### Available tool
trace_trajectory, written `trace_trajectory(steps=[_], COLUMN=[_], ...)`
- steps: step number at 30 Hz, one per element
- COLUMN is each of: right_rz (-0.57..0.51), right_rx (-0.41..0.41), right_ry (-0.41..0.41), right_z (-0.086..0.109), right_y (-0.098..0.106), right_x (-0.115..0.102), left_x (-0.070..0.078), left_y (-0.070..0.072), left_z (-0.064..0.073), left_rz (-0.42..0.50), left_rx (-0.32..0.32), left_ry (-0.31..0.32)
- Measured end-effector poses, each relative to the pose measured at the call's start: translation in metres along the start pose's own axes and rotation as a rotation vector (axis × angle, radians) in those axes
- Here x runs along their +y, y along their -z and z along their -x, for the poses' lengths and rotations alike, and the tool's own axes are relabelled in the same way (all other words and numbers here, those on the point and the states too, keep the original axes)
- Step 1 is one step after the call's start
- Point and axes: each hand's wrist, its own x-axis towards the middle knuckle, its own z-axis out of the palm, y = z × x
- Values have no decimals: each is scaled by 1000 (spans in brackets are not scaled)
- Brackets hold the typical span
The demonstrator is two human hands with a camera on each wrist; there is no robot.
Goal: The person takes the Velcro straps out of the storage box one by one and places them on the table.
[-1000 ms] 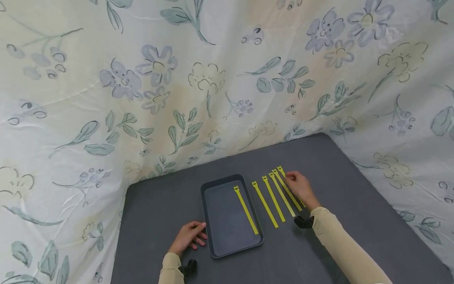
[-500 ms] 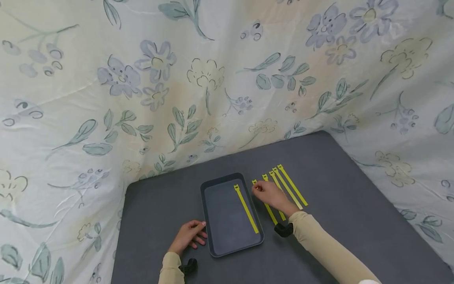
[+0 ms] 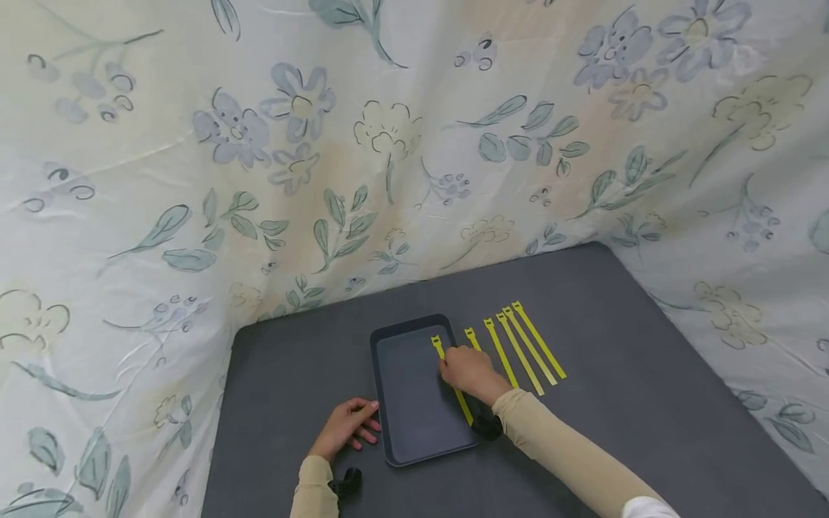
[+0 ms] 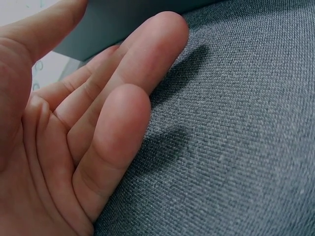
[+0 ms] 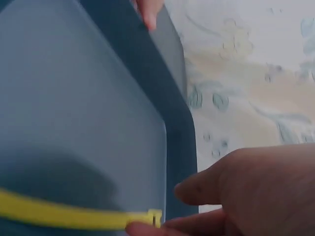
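In the head view my right hand (image 3: pixel 469 372) is over the right side of a dark grey tray (image 3: pixel 388 403), covering part of a yellow strap (image 3: pixel 465 410) with a notched head. The right wrist view shows my fingertip (image 5: pixel 138 228) right at that strap's head (image 5: pixel 153 216), while the thumb (image 5: pixel 197 189) stays apart from the fingers. On the tray's left, my left hand (image 3: pixel 350 424) lies on the table with fingers loosely spread and thumb at the tray's edge; the left wrist view shows its palm (image 4: pixel 54 162) holding nothing.
Several more yellow straps (image 3: pixel 540 342) lie side by side right of the tray, the nearest partly hidden by my right hand and sleeve. The dark table (image 3: pixel 622 374) meets a floral fabric (image 3: pixel 401 144) at the back and right.
My right hand has moved left from the rightmost straps, across the row, to the strap in the tray. The row still shows the same straps. My left hand has stayed put.
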Motion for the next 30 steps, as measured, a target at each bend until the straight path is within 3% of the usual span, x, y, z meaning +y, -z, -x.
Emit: trace_trajectory(steps=[7,17,24,30], right_rz=[99,120,51,-16], right_rx=[-20,-42,-9,-31], right_ry=[-7,-36,-16,-4], right_z=[-3,-4,-10,-14], right_y=[-10,-27,-37,-37], right_x=[-12,-21,-23,-20], left_x=[-4,-5,-1,-2], left_y=[-1,-1,-2,-2], left_z=[-4,-4,-2,-3], left_rz=[6,1,-1,-2], left_rx=[-16,-11,8,0], left_ry=[-12,-11,-6,-10])
